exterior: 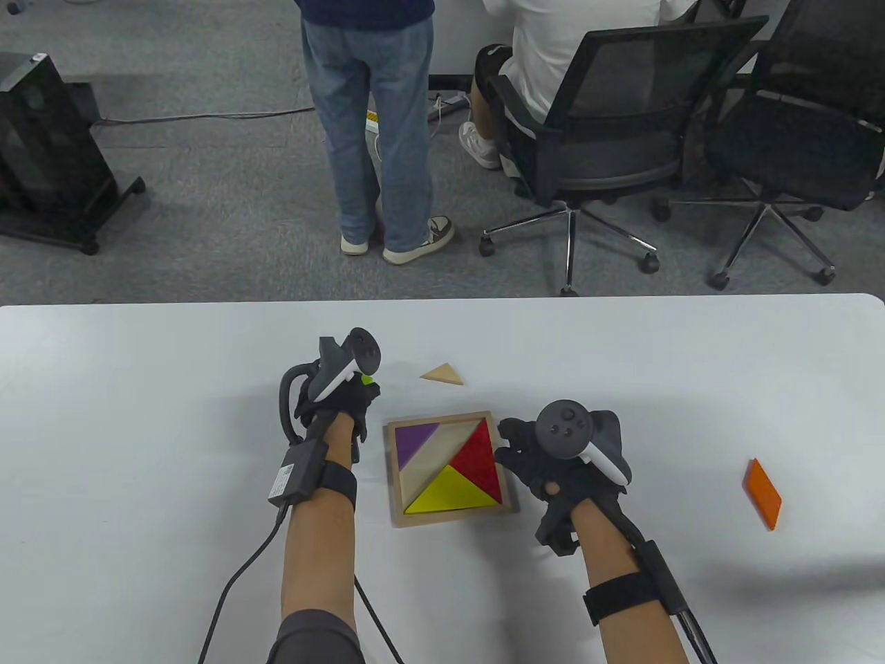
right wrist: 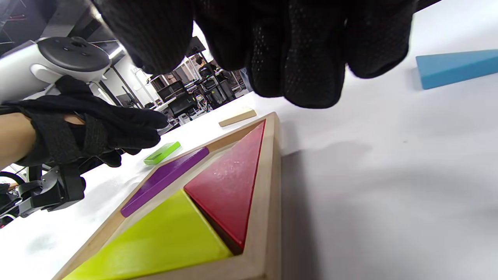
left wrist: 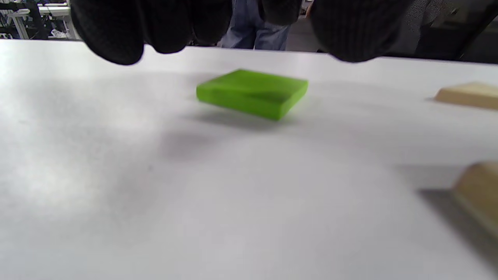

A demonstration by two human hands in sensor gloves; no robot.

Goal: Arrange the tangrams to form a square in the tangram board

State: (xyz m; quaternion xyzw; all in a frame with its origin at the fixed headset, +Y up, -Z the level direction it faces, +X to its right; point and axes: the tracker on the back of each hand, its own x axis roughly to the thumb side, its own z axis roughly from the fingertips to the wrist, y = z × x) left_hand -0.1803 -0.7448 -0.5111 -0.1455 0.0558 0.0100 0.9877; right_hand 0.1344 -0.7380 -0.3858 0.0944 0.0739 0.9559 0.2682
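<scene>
Green square piece (left wrist: 253, 93): thin, rigid, light, likely slick; pinch opposite edges. Left hand (exterior: 339, 398) fingers above it, released. Right hand (exterior: 553, 456) loosely curled, grasping nothing.

Both hands hover palm-down, holding nothing: left (exterior: 339, 404) fingers extended, right (exterior: 553, 460) loosely curled.

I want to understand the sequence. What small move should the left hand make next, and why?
Probably lower the left hand and pinch the green piece. The piece lies flat on the table just under the fingers, not yet held, and the board has free space.
</scene>
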